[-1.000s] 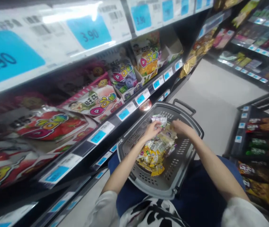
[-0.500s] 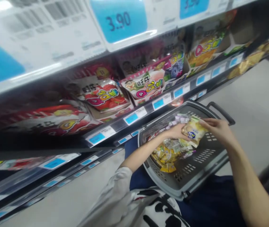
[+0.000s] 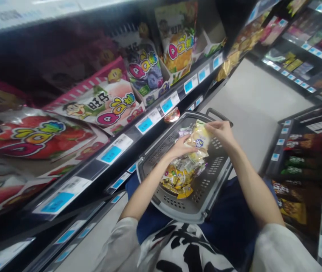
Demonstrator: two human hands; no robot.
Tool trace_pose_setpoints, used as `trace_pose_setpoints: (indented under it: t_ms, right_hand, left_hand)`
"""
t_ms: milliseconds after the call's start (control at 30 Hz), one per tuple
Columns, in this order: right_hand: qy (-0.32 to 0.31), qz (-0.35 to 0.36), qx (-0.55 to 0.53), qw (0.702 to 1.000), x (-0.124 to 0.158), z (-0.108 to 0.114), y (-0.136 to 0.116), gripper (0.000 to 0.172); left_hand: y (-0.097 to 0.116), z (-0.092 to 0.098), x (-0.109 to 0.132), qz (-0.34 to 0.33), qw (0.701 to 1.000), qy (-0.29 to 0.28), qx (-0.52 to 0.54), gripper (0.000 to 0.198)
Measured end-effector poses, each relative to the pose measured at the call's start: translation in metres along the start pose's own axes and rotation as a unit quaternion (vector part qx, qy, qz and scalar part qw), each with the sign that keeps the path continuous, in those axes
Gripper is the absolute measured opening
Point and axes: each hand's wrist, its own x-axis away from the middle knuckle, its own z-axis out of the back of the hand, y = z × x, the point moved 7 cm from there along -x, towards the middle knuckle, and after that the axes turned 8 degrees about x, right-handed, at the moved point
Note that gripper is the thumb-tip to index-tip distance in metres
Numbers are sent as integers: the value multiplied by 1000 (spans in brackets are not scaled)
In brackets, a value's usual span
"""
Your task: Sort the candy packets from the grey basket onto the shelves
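Note:
A pale yellow snack packet (image 3: 198, 139) with a blue logo is held between my two hands above a grey shopping basket (image 3: 175, 216). Around its lower left edge curl the fingers of my left hand (image 3: 179, 147). My right hand (image 3: 220, 130) pinches its upper right corner. Beneath the packet, small yellow and silvery wrapped pieces (image 3: 179, 177) lie in the left part of the basket, with a few purple-white ones near the far end.
Shelves at the left hold a strawberry bag (image 3: 33, 134), a peach bag (image 3: 101, 100) and other candy bags behind a price-tag rail (image 3: 115, 151). Dark shelving with brown packets (image 3: 294, 207) stands at the right. Pale floor (image 3: 243, 90) shows beyond the basket.
The view has turned and drawn back from the upper price tags, bringing the right-hand shelves into sight. Basket and hands appear further left in the picture; both hands still hold the packet.

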Motion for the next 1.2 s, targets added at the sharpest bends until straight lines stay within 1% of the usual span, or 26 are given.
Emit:
trace_pose_setpoints:
  t_ms: [100,200,267,367,433,500,600,700,800,833,900,967,1033,1100,1200]
  right_hand:
    - [0,1,-13,1000,-1,-2,1,36]
    - [19,8,-36,999,-7,1,6,37]
    - [38,6,-54,998,-11,4,12,38]
    - [49,0,-58,997,-13,8,19,36]
    - [40,3,-49,998,-11,7,20,34]
    - [19,10,-41,999,-8,0,19,35]
    - [-34,2,-51,998,-1,-23,23,37]
    - [-105,-64,-81,989,15,-66,41,42]
    - [-175,-149,-149,962,45,-116,64,53]
    - [-194,-168,-171,951,55,-130,70,56]
    - [-225,-185,-195,937,73,-151,78,55]
    - [-237,-177,-189,936,82,-160,81,49]
    - [-234,-155,-172,944,81,-159,79,47]
    - [-231,-134,-158,951,75,-155,76,47]
    - [-239,-116,-156,951,68,-151,70,47]
  left_hand:
    - [4,0,1,-15,1000,-3,0,73]
    - [5,5,0,-32,998,18,49,66]
    - [4,14,-1,-32,995,58,79,59]
    - [3,30,-4,-38,987,127,91,45]
    - [5,42,-5,-61,976,176,110,37]
    - [10,55,-4,-90,960,228,135,33]
    - [19,70,0,-122,937,289,154,32]
    - [28,78,6,-134,925,312,169,38]
    - [33,81,12,-126,929,319,139,45]
    - [33,81,13,-118,935,314,116,45]
    - [33,79,12,-102,948,296,64,43]
    - [32,77,11,-89,956,279,20,40]
    - [33,77,10,-86,956,279,10,37]
    - [35,79,11,-93,952,291,33,35]
    - [39,82,13,-105,943,310,69,32]
